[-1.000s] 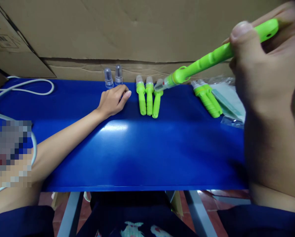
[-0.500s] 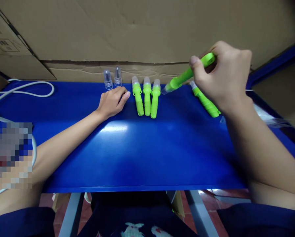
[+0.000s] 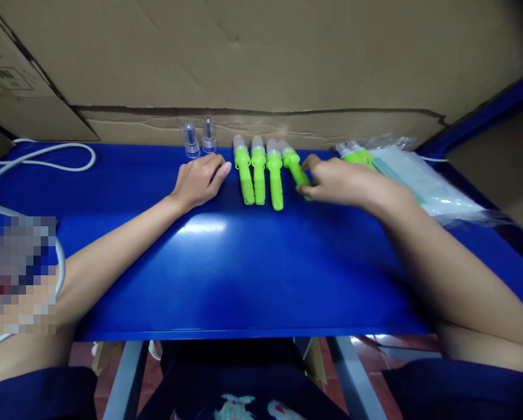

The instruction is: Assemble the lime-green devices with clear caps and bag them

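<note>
The fourth green marker (image 3: 292,162) lay on the blue table (image 3: 244,274), slanted, clear-capped tip away from the person, just beside a row of three green markers (image 3: 258,174). The right hand (image 3: 344,184) pinched its rear end between thumb and fingers. The left hand (image 3: 200,181) rested loosely spread and empty near two clear caps (image 3: 200,139). At the right, a plastic bag (image 3: 423,184) held pale contents, unclear, beside more markers (image 3: 354,154).

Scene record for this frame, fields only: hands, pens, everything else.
left: left hand open, resting on blue table, beside two clear caps
right: right hand pinching fourth green pen, angled, next to the row
row: three green pens side by side
far right: two green pens, plastic bag
far left: white cable
</note>
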Tool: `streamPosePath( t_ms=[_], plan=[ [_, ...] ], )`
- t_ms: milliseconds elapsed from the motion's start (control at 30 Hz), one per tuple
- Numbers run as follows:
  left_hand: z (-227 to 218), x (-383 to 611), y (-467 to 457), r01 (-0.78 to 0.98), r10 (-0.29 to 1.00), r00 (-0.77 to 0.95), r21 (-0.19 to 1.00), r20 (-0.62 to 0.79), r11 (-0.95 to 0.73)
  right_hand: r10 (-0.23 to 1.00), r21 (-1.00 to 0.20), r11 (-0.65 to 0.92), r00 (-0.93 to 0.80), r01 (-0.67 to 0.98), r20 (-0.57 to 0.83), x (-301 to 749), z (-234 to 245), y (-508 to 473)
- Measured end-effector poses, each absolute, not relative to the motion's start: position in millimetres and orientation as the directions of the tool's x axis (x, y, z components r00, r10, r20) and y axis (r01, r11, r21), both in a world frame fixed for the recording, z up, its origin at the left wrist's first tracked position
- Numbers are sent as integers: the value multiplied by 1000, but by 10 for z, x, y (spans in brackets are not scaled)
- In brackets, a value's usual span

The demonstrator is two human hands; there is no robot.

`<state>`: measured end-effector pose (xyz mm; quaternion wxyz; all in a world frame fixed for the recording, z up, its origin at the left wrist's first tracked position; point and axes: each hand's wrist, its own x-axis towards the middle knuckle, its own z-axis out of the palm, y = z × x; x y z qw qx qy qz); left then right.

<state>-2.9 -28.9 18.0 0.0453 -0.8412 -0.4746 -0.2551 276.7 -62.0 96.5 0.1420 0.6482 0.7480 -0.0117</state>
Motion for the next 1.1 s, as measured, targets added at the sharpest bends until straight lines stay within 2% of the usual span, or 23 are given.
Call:
streamPosePath(
  t_ms=[67, 233, 333, 433, 533, 600, 733, 833, 900, 1033, 1100],
  plan=[
    [172, -29, -283, 821, 777, 418, 171, 471, -545, 963, 165, 166, -123, 972, -241, 2779, 849, -584],
    [146, -27, -256, 806, 775, 387, 226, 499, -548, 969, 119, 199, -178, 973, -173, 2876, 713, -481],
    [119, -53, -206, 835, 782, 238, 290, 575, -468, 963, 121, 188, -158, 975, -218, 2934, 753, -426],
    [39, -129, -80, 863, 829, 49, 393, 558, -316, 957, 65, 174, -153, 983, -247, 2991, 847, -385],
    [-106, -232, 108, 836, 870, -42, 495, 492, -239, 972, 3, 74, -71, 997, -224, 3044, 975, -377],
    [-206, -290, 222, 825, 856, -54, 505, 513, -251, 975, -5, -17, 16, 1000, -223, 3083, 1068, -381],
    [-305, -334, 308, 844, 830, 13, 439, 557, -307, 965, 66, -157, 167, 985, -201, 3230, 1186, -334],
    [-256, -296, 243, 842, 832, -5, 451, 554, -295, 950, 134, -223, 246, 966, -192, 3388, 1176, -228],
    [-174, -245, 161, 843, 845, -16, 462, 535, -276, 926, 188, -256, 296, 948, -234, 3481, 1138, -141],
    [17, -130, -5, 853, 891, -24, 474, 453, -218, 879, 229, -269, 336, 936, -339, 3605, 1037, 15],
    [76, -88, -55, 851, 898, -14, 476, 440, -221, 886, 215, -252, 314, 944, -341, 3651, 988, 66]
  ],
)
